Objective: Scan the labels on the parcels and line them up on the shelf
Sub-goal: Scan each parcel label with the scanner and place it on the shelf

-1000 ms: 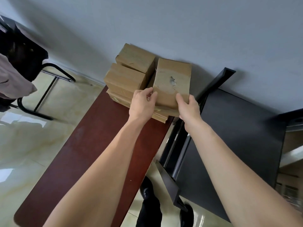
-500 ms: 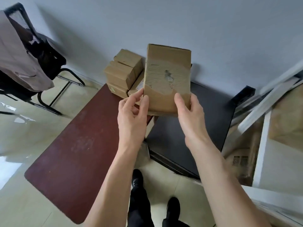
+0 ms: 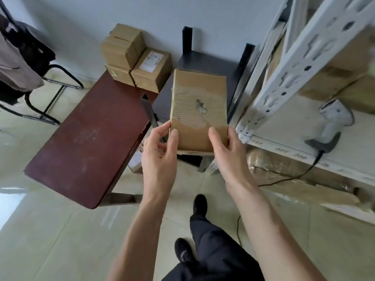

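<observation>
— Holding the parcel [image 3: 198,110] up in front of us with both hands, are we?

— Yes. Our left hand [image 3: 159,155] pinches its near left edge between thumb and fingertips, and our right hand [image 3: 227,157] clasps the near right corner, thumb on the top face, fingers wrapped underneath. Both grips sit at the near end, so most of the box juts away from us, above the dark stand [image 3: 205,63].

— Why hold it that way?

— We judge it keeps the big faces in sight. The face turned up is torn and bare of any label, so the label is probably on another side and we may need to turn the box.

— And the scanner?

— The scanner [image 3: 332,122] lies on the white shelf [image 3: 284,147] to the right, cable trailing down, well apart from our hands.

— Further off?

— The other parcels [image 3: 138,61] sit stacked at the far end of the red-brown bench [image 3: 91,138], against the wall; one shows a white label on top.
</observation>
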